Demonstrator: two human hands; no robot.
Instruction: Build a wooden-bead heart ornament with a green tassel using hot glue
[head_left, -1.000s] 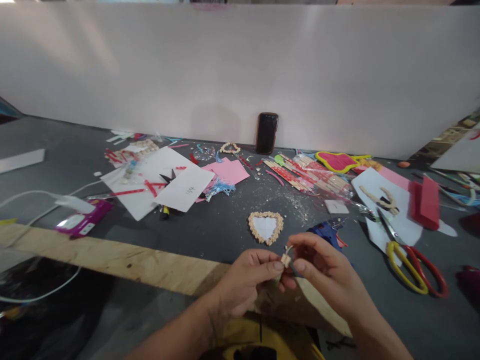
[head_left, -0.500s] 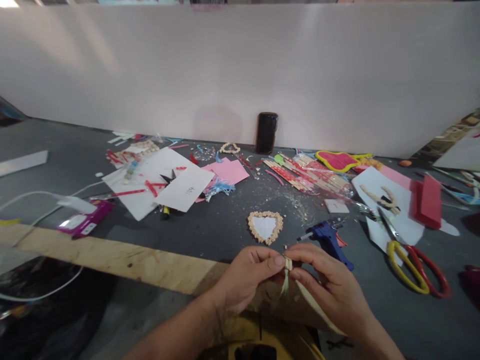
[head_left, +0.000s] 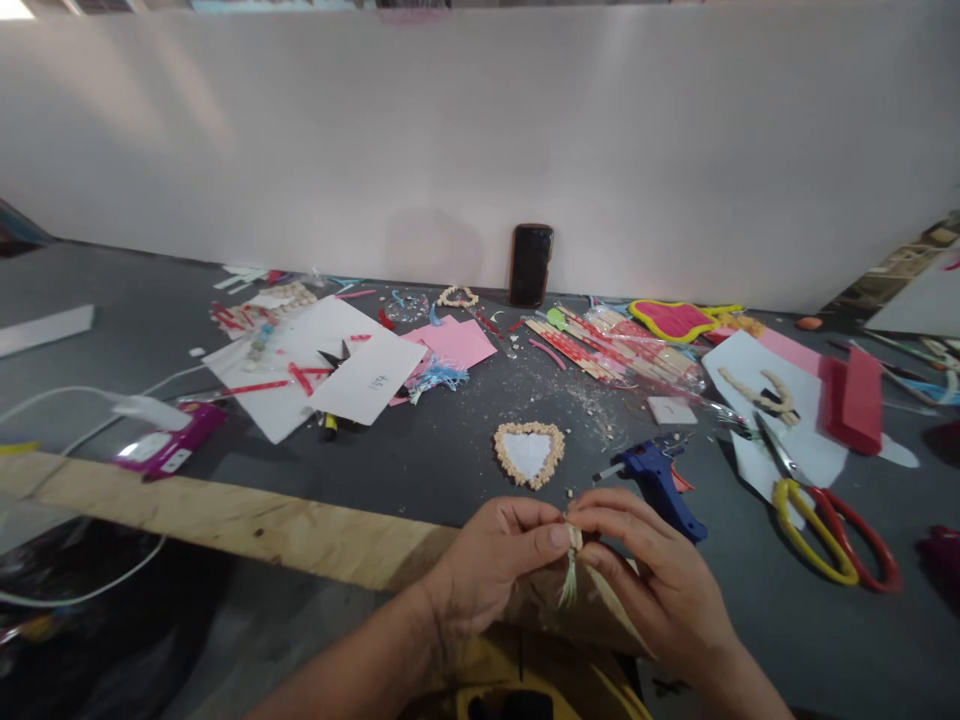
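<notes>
Pinching a small pale block [head_left: 575, 538] between both hands: left hand [head_left: 495, 560] has thumb and fingers closed on its left side, right hand [head_left: 660, 575] has fingertips narrow against its right side. Block sits right at the fingertips, between the hands. Looks beige, light wood-like; thin pale-green tassel [head_left: 568, 585] hangs below it. Fine detail hidden by fingers. Just beyond the fingertips, flat on the table [head_left: 420, 470]: heart-shaped piece [head_left: 528, 455], white middle, bumpy beige border. Blue glue gun [head_left: 660, 485] just beyond right hand; scissors [head_left: 804, 486], yellow and red handles, farther right of it. Containers: clear plastic wrapping [head_left: 679, 370], well beyond right hand, appears to have sticks in it; red-patterned sticks [head_left: 574, 347] at its left end.
</notes>
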